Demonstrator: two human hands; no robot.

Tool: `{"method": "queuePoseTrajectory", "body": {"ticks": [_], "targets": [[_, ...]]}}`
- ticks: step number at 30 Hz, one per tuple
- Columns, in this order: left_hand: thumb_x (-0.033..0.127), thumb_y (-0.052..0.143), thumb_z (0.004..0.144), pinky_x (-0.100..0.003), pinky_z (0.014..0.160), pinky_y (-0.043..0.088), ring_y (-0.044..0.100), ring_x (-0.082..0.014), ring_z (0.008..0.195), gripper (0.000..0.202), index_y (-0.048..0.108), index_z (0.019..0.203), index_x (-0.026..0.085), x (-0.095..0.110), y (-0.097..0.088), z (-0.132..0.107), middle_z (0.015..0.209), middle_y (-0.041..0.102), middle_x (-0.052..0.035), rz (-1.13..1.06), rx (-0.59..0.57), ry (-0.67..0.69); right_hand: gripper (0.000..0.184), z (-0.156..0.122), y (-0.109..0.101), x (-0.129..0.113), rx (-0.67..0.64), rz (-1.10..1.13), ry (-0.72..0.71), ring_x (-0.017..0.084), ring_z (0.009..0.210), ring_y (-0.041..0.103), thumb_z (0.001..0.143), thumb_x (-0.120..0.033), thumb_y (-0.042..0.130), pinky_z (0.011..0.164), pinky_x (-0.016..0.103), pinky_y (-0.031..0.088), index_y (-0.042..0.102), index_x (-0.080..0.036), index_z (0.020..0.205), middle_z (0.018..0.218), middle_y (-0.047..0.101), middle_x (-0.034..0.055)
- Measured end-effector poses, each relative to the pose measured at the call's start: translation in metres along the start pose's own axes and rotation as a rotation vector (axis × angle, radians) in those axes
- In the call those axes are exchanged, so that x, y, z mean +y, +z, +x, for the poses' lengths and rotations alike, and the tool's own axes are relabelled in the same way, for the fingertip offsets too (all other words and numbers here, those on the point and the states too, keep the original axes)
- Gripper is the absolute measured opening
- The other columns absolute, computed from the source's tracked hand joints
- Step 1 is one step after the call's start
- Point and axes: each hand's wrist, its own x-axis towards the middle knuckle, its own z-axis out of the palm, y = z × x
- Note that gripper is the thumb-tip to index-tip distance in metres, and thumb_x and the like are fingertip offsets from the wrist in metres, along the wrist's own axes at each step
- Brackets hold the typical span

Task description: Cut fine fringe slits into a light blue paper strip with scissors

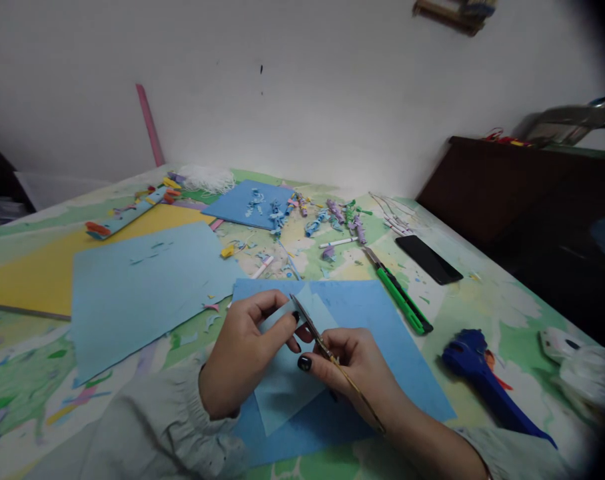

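Note:
My left hand [245, 350] pinches the upper edge of a light blue paper piece [285, 383], fingers closed on it. My right hand [360, 370] grips a small pair of scissors [315, 330] with gold handles, blades pointing up and left against the paper's edge. Both hands hover over a darker blue sheet [377, 327] lying on the table in front of me.
A large light blue sheet [142, 283] lies on a yellow sheet [32, 270] at left. A green utility knife [400, 297], a black phone [428, 259], a blue tool [482, 373], a white marker [337, 243] and several curled paper scraps [327, 217] lie around. A dark cabinet [507, 193] stands right.

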Motion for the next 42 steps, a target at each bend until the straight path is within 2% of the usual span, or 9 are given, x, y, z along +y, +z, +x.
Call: {"method": "queuePoseTrajectory", "body": {"ticks": [12,35,42], "targets": [[0.013,0.051,0.073,-0.02,0.054,0.045,0.056,-0.0101,0.05,0.016,0.054,0.058,0.016,0.0006,-0.0006,-0.0014,0.059,0.063,0.0022,-0.002,-0.008,-0.008,0.044,-0.0007,0.0011,-0.003,0.012,-0.024,0.013,0.004,0.036,0.027,0.055,-0.045,0.075,0.035,0.018,0.019,0.042,-0.016,0.05,0.04,0.032,-0.0089],[0.013,0.051,0.073,-0.02,0.053,0.045,0.056,-0.0102,0.05,0.016,0.055,0.058,0.017,-0.0003,-0.0012,-0.001,0.055,0.061,0.0034,-0.002,-0.022,-0.005,0.043,-0.0006,0.0013,-0.0006,0.002,-0.035,-0.002,0.004,0.038,0.027,0.057,-0.045,0.075,0.036,0.019,0.018,0.043,-0.016,0.052,0.043,0.031,-0.0085],[0.015,0.051,0.076,-0.021,0.054,0.046,0.056,-0.0105,0.05,0.016,0.055,0.06,0.016,0.0018,-0.0003,-0.0017,0.058,0.063,0.0018,-0.014,-0.012,-0.009,0.044,-0.0034,-0.0001,-0.0035,-0.05,0.006,-0.046,0.004,0.041,0.027,0.06,-0.047,0.072,0.039,0.02,0.017,0.042,-0.016,0.053,0.044,0.031,-0.0079]]}}
